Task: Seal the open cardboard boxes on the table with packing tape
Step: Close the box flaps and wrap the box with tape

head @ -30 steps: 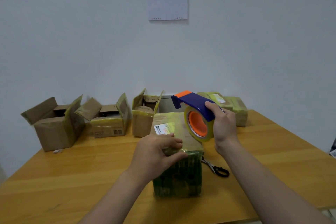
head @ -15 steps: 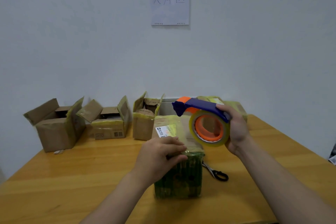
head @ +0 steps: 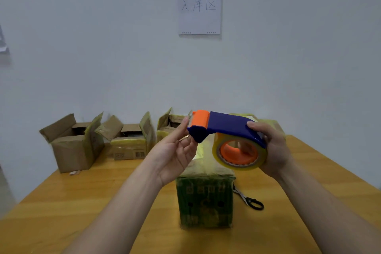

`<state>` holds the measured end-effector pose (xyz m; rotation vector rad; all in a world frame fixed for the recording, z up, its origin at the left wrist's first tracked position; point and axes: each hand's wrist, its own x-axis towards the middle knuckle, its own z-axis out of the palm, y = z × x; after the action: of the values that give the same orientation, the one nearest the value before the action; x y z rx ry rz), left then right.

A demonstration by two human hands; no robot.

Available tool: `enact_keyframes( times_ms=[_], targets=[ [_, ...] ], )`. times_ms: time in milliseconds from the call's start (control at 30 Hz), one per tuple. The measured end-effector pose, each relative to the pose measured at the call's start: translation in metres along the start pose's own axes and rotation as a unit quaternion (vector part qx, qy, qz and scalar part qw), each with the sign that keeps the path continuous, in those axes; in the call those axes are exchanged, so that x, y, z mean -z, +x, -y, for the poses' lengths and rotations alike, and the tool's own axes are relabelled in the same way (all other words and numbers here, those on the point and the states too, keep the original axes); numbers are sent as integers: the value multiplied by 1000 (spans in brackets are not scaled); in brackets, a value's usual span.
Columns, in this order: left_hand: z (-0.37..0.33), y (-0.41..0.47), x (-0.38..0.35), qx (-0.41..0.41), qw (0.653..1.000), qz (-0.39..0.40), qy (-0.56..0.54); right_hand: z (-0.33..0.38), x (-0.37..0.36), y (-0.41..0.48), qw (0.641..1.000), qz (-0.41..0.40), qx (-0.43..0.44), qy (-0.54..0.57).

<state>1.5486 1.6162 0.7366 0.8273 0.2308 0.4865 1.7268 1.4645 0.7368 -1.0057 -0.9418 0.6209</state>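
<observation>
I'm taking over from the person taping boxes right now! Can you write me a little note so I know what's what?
The right hand grips the tape dispenser, held up above the green box.
The left hand is open with straight fingers, reaching to the dispenser's orange front end. It holds nothing.
The green box stands at the front of the table, and its top looks taped. The scissors lie just to its right.
Left to do: three cardboard boxes at the back left stand open with their flaps up.
</observation>
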Motion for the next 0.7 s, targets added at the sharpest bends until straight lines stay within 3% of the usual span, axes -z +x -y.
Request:
enact_keyframes(
  times_ms=[400,500,700],
  targets=[
    [7,-7,2,6,989,63,-133,2,-6,3,999,33,7,29],
    [1,-6,7,19,992,73,-102,5,-2,5,999,40,6,23],
    [-6,-4,3,-2,995,-36,88,14,3,5,997,79,-11,-22]
  ],
)
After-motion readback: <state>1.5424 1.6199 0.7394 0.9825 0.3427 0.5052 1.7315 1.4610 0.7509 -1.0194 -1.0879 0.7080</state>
